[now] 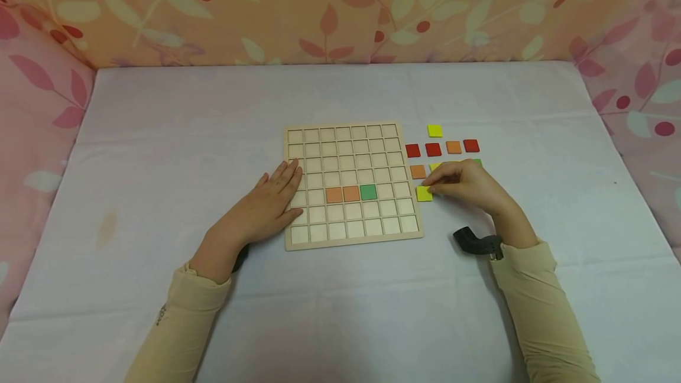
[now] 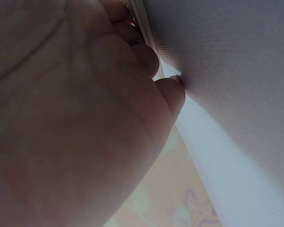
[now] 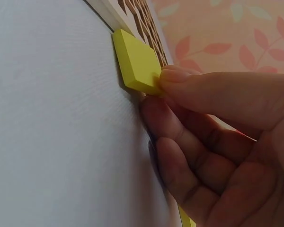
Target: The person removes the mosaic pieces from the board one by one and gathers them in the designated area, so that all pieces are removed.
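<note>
A pale wooden grid board (image 1: 353, 244) lies at the middle of the table, with two orange tiles (image 1: 334, 195) and a green tile (image 1: 368, 192) side by side in one row of its cells. My left hand (image 1: 268, 203) rests flat on the board's left edge, fingers straight. Just off the board's right edge, my right hand (image 1: 465, 185) pinches a yellow tile (image 3: 139, 64) at its corner between thumb and fingers. In the right wrist view the tile is tilted close over the white cloth. The left wrist view shows mostly the palm (image 2: 75, 118).
Right of the board lie loose square tiles: a yellow one (image 1: 434, 130), several red ones (image 1: 433, 149) and orange ones (image 1: 454, 147). More yellow and green tiles are partly hidden behind my right hand. A white cloth (image 1: 340, 312) covers the table; floral fabric (image 1: 330, 10) walls surround it.
</note>
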Demonstrator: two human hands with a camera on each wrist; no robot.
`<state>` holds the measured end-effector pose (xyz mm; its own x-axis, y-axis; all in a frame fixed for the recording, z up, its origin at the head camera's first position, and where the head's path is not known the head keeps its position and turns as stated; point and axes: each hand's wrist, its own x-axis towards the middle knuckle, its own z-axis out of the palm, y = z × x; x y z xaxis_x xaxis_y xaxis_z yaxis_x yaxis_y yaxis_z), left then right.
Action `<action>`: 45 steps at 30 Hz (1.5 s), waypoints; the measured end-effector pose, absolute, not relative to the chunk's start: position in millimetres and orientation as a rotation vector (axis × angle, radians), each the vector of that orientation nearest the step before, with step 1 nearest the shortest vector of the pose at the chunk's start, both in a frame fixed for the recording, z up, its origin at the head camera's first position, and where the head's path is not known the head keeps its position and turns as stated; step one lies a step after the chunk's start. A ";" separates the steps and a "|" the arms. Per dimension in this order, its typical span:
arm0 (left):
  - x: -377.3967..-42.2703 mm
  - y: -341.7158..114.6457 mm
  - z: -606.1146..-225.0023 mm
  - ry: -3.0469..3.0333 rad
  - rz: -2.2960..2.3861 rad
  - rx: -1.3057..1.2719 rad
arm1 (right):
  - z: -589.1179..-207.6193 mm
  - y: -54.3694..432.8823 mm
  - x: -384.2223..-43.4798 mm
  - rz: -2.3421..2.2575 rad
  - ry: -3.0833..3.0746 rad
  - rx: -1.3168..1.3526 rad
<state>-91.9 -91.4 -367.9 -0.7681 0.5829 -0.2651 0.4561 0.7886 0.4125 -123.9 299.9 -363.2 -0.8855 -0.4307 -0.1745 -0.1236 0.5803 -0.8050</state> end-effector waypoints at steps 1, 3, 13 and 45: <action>-92.0 -91.3 -367.8 2.596 0.459 0.786 | -363.0 299.7 -123.9 -1.210 2.464 -0.446; -92.3 -91.4 -368.0 2.593 0.457 0.784 | -362.3 299.5 -123.9 -1.204 2.466 -0.442; -93.2 -91.8 -369.2 2.588 0.454 0.779 | -359.4 299.0 -124.5 -1.200 2.452 -0.426; -91.5 -90.8 -368.0 2.592 0.474 0.782 | -357.7 300.7 -121.9 -1.226 2.429 -0.336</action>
<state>-91.5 -90.8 -368.0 -0.7679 0.5824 -0.2667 0.4502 0.7869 0.4220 -121.9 300.7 -357.7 -0.8923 -0.3826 -0.2396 -0.0344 0.5868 -0.8090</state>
